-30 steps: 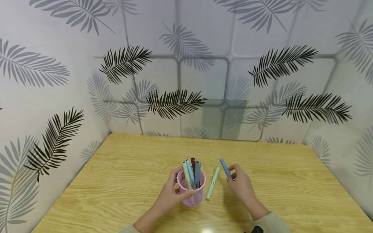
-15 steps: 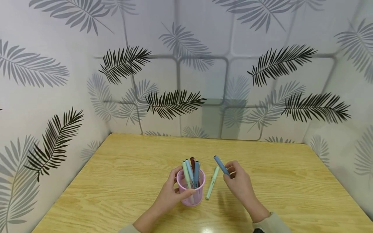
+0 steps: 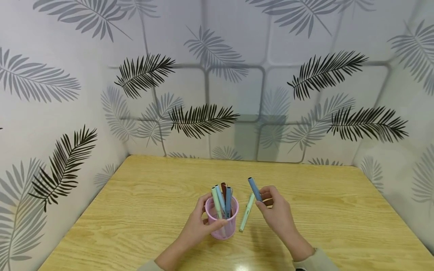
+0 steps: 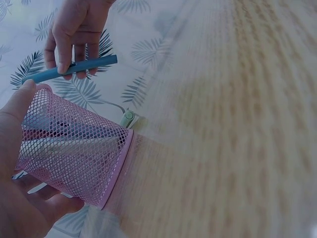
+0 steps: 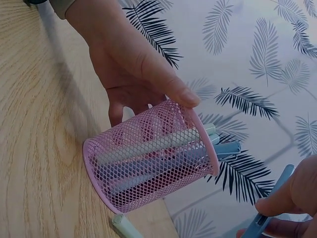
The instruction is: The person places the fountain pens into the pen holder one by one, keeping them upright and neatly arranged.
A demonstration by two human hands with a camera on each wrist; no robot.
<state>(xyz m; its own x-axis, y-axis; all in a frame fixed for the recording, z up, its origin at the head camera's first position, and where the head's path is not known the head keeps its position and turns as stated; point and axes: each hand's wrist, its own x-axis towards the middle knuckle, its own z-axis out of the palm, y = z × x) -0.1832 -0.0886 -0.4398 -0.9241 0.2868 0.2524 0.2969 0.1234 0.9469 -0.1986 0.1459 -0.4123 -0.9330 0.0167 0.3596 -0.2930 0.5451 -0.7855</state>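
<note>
A pink mesh pen cup [image 3: 234, 229] stands on the table, and my left hand [image 3: 198, 222] grips it from the left side, thumb at the front of the rim. Several capped pens lean inside it: a light green pen [image 3: 216, 201], a light blue one [image 3: 219, 195], a dark red one [image 3: 223, 188] and a blue one [image 3: 228, 203]. To the cup's right, my right hand [image 3: 278, 212] pinches another blue pen [image 3: 254, 188] in the air, tilted. Below that pen, a pale green pen [image 3: 246, 212] lies on the table beside the cup. The left wrist view also shows the held blue pen [image 4: 74, 68].
The wooden table [image 3: 152, 188] stretches out to both sides and behind the cup. A leaf-patterned wall covering [image 3: 223, 90] rises along its back and side edges.
My right hand has moved slightly left with the blue pen, bringing it closer to the cup, and the pen has swung a little more upright. The left hand still holds the cup in place.
</note>
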